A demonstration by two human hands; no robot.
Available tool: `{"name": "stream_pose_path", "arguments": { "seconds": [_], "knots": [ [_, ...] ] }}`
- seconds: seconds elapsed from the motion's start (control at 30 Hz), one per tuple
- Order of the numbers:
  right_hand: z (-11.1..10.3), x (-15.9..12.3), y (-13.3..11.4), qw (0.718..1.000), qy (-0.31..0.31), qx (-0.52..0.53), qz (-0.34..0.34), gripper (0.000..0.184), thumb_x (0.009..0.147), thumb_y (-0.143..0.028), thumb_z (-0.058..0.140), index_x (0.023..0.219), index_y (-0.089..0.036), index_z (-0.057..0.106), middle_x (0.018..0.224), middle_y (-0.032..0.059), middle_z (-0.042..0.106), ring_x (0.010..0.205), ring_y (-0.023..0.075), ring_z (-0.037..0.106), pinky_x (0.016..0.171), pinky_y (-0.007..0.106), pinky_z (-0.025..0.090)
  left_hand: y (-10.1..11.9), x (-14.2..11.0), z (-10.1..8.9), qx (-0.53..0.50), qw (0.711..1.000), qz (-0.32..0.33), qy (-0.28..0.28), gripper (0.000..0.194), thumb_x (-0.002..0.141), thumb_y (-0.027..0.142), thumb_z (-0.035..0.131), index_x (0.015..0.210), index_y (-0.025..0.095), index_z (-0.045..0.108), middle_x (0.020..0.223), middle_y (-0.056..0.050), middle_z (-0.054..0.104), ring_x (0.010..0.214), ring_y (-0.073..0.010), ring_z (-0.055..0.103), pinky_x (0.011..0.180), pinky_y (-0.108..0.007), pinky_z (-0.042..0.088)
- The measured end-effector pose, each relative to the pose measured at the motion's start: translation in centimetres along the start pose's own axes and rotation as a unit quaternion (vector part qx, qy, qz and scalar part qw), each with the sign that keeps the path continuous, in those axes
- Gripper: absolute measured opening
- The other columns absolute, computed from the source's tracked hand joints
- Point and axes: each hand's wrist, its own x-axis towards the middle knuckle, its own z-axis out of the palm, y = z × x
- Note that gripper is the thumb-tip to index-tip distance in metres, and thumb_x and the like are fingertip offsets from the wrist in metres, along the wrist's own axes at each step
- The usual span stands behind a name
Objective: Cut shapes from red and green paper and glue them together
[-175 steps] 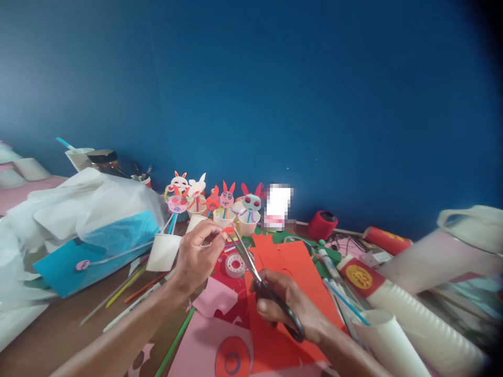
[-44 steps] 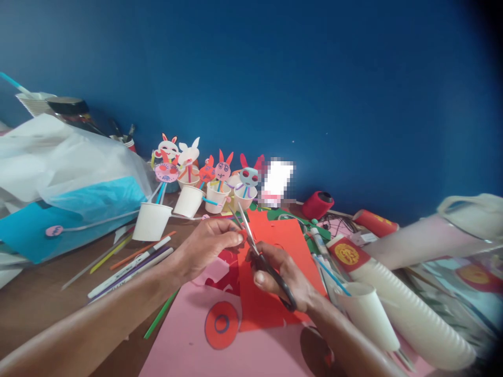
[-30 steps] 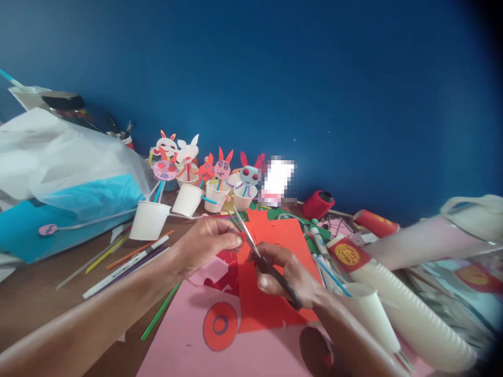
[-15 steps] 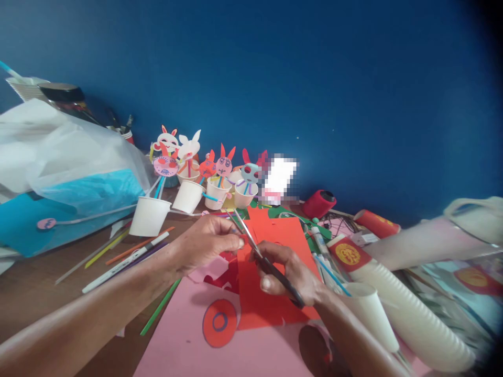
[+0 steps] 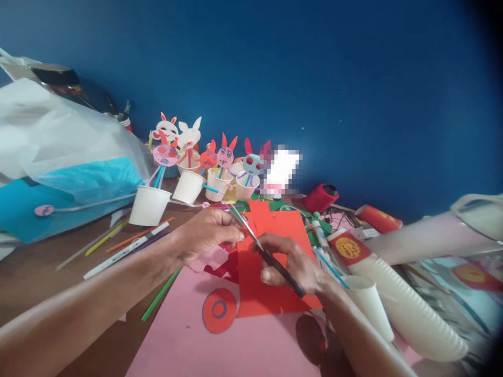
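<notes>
My left hand (image 5: 208, 235) is closed in a pinch over the work surface, thumb against forefinger, at a small scrap of red paper that is mostly hidden by the fingers. My right hand (image 5: 293, 262) grips black-handled scissors (image 5: 256, 242), their blades nearly together and pointing up and left beside the left fingertips. Below the hands lies a red paper sheet (image 5: 271, 293) on a larger pink sheet (image 5: 173, 340). A red paper disc with a drawn ring (image 5: 219, 311) rests on the pink sheet, left of the red one.
Paper cups (image 5: 149, 207) with animal-face puppets (image 5: 225, 157) stand behind my hands. Markers (image 5: 126, 250) and straws lie left, near a plastic bag (image 5: 70, 131). A stack of paper cups (image 5: 401, 303), a single cup (image 5: 369, 309) and a red thread spool (image 5: 320, 198) are on the right.
The red scrap, plainly visible at first, is now mostly hidden in my left fingers. The scissor blades parted, then drew closer together. The camera view has shifted, and the tape roll is out of sight.
</notes>
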Motion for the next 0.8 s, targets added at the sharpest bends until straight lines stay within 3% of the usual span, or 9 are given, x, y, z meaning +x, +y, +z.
{"name": "stream_pose_path", "arguments": {
  "seconds": [0.6, 0.8],
  "knots": [
    [-0.16, -0.17, 0.34, 0.998, 0.011, -0.050, 0.022, 0.032, 0.068, -0.038, 0.063, 0.092, -0.017, 0.058, 0.078, 0.0034, 0.059, 0.069, 0.0158, 0.051, 0.065, 0.028, 0.041, -0.12, 0.12, 0.06, -0.036, 0.999, -0.007, -0.003, 0.013, 0.061, 0.013, 0.055, 0.049, 0.015, 0.055, 0.047, 0.004, 0.046, 0.046, -0.0077, 0.038, 0.048, -0.023, 0.030],
    [-0.28, -0.15, 0.63, 0.998, 0.000, -0.053, 0.014, 0.029, 0.069, -0.035, 0.064, 0.090, -0.017, 0.057, 0.068, 0.0002, 0.056, 0.062, 0.0131, 0.049, 0.061, 0.025, 0.041, -0.19, 0.30, 0.10, -0.074, 0.996, -0.038, -0.011, 0.009, 0.060, 0.011, 0.056, 0.051, 0.015, 0.056, 0.048, 0.003, 0.047, 0.048, -0.0076, 0.038, 0.047, -0.022, 0.028]
  ]
}}
